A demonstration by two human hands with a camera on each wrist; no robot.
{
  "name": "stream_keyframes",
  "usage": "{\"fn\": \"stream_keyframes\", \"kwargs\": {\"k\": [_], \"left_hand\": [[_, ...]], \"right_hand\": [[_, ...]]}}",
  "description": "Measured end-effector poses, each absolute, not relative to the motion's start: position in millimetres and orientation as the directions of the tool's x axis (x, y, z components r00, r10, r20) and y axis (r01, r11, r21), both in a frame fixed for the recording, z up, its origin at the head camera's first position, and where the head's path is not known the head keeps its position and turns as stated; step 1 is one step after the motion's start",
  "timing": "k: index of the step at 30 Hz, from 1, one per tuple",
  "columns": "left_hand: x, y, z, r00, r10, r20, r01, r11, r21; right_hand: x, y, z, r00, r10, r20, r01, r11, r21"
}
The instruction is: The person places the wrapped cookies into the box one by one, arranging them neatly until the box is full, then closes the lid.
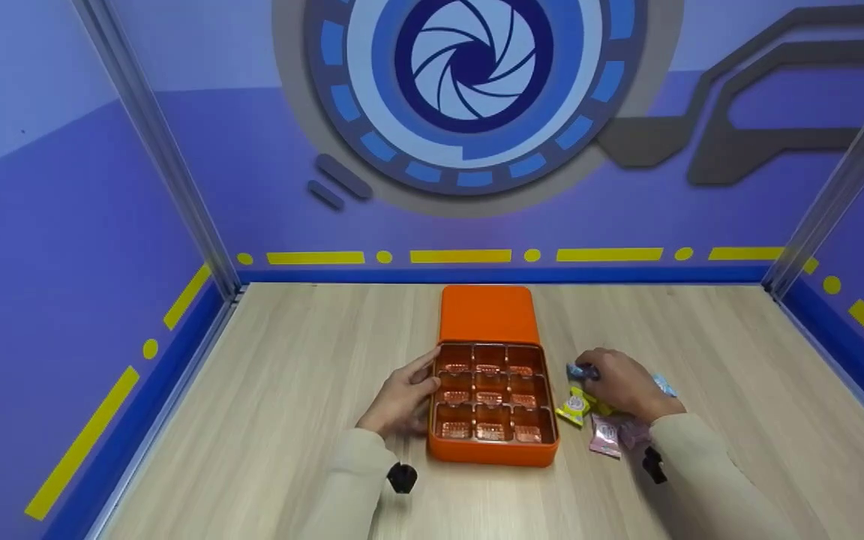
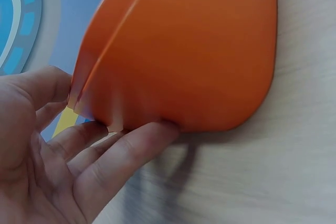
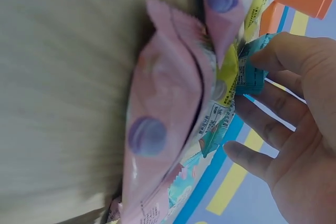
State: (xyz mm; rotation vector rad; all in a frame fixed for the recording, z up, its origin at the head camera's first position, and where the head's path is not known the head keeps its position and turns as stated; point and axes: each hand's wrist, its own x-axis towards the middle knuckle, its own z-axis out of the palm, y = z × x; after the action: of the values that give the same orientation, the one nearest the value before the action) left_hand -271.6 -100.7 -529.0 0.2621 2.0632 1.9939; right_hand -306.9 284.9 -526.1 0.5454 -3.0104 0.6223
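An orange tin box (image 1: 493, 452) sits mid-table with its lid (image 1: 487, 313) folded back toward the wall. Inside is a clear plastic insert divided into several small compartments. My left hand (image 1: 398, 397) holds the box by its left side, thumb at the rim; in the left wrist view the fingers lie against its wall. Right of the box, my right hand (image 1: 623, 382) pinches a small teal-blue candy packet (image 3: 249, 74) between thumb and index finger. Around and under that hand lie a yellow candy packet (image 1: 574, 406) and a pink one (image 1: 605, 436), with others partly hidden.
A light blue packet (image 1: 664, 385) pokes out beyond the right hand. The wood-grain table (image 1: 312, 352) ends at a printed blue-purple wall (image 1: 372, 225). Metal corner posts (image 1: 169, 165) stand at the back left and back right.
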Motion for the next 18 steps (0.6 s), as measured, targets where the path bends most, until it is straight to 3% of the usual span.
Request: {"fn": "stream_keyframes", "kwargs": {"k": [18], "left_hand": [[-269.6, -97.3, -530.9, -0.956, 0.276, -0.095, -0.096, 0.009, 0.995]], "right_hand": [[-301.2, 285.5, -521.7, -0.974, -0.217, 0.071, -0.220, 0.810, -0.543]]}}
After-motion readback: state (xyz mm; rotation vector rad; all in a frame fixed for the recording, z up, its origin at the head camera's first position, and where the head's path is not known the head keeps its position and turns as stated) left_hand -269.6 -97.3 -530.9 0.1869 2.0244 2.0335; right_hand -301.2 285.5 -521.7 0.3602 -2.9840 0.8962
